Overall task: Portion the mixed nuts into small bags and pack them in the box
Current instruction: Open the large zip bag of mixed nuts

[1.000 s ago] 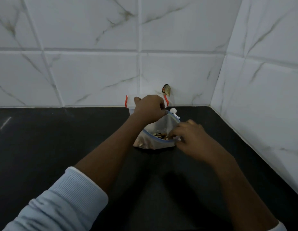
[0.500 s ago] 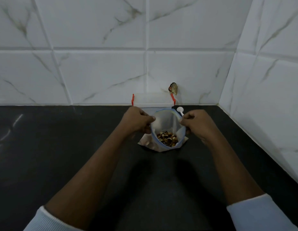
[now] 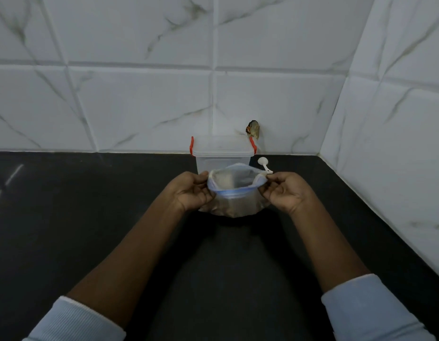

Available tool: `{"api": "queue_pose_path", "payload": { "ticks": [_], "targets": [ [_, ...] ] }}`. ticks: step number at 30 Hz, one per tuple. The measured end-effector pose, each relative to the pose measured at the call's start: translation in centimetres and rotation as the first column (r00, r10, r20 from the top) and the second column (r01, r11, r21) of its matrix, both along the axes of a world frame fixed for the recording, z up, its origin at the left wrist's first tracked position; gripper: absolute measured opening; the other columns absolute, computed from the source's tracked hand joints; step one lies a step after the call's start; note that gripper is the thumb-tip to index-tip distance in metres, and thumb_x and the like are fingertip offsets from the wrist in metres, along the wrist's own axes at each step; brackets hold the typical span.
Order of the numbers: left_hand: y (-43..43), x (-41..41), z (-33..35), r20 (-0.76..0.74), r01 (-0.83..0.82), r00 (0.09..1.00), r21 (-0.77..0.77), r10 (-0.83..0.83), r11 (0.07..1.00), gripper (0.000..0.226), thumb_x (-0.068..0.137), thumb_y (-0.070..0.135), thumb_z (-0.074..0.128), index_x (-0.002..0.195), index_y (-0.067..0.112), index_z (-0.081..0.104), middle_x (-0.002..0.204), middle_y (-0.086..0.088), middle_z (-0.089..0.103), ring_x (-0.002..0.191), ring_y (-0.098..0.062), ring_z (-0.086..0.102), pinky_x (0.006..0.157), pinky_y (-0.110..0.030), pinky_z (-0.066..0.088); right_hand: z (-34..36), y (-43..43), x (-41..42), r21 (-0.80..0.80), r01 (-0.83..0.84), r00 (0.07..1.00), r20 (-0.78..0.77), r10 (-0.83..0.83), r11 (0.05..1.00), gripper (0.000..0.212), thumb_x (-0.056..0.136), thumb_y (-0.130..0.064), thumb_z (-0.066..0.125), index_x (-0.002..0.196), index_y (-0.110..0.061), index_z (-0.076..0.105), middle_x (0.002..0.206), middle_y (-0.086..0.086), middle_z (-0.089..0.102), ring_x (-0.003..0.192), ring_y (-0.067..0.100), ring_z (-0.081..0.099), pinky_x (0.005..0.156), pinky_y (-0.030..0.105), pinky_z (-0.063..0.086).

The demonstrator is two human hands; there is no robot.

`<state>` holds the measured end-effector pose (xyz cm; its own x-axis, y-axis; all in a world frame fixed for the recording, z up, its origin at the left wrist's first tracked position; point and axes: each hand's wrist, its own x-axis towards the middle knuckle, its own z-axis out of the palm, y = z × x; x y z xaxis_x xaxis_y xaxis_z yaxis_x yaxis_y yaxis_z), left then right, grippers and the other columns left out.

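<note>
A clear zip bag point(image 3: 234, 193) with a blue seal strip stands on the black counter, its mouth held wide. My left hand point(image 3: 192, 191) pinches the bag's left rim and my right hand point(image 3: 286, 190) pinches its right rim. Brown nuts show dimly through the bag's lower part. Right behind the bag stands a clear plastic box point(image 3: 223, 153) with red clips, its lid on. A small white scoop point(image 3: 264, 164) lies on the counter just right of the box.
The black counter point(image 3: 90, 217) meets white marble-look tiled walls at the back and on the right. A small dark chipped spot point(image 3: 253, 129) marks the back wall above the box.
Both hands have taken the bag's rim at its two sides and stretched the mouth wider. The view has tilted lower, so the nuts inside are no longer seen from above.
</note>
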<state>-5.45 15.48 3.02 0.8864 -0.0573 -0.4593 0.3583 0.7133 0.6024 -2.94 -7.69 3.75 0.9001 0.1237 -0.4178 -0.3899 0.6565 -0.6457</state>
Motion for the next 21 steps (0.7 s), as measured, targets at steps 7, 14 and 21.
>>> {"api": "queue_pose_path", "payload": {
  "ticks": [7,14,21],
  "targets": [
    [1.5,0.0,-0.6,0.055,0.001,0.998,-0.107,0.004,0.994,0.022,0.097,-0.002,0.046,0.109,0.001,0.064,0.093,-0.016,0.072,0.085,-0.023,0.068,0.066,-0.034,0.063,-0.6,-1.0,0.6,0.027,0.014,1.000,0.003,-0.014,1.000,0.029,0.098,0.004,0.040,0.117,0.011,0.060,0.133,0.026,0.063,0.127,0.035,0.061,0.111,0.051,0.046],
    [2.1,-0.9,-0.3,0.094,0.071,0.994,-0.104,-0.062,0.992,0.025,0.075,0.010,0.055,0.099,0.008,0.062,0.112,-0.010,0.067,0.101,-0.027,0.066,0.092,-0.047,0.050,-0.7,-1.9,0.1,-0.062,-0.165,0.972,0.161,0.173,0.984,0.026,0.078,-0.003,0.057,0.102,-0.010,0.062,0.104,0.015,0.068,0.105,0.032,0.067,0.090,0.055,0.058],
    [1.4,-1.0,-0.5,0.062,-0.074,0.993,-0.360,0.103,0.930,0.042,0.071,0.009,0.057,0.113,0.006,0.052,0.131,-0.023,0.062,0.118,-0.029,0.061,0.107,-0.039,0.046,-1.1,-1.5,0.0,-0.071,-0.137,0.973,0.177,0.148,0.988,0.045,0.092,-0.005,0.051,0.136,0.001,0.053,0.107,0.021,0.065,0.087,0.036,0.075,0.080,0.055,0.062]
  ]
}}
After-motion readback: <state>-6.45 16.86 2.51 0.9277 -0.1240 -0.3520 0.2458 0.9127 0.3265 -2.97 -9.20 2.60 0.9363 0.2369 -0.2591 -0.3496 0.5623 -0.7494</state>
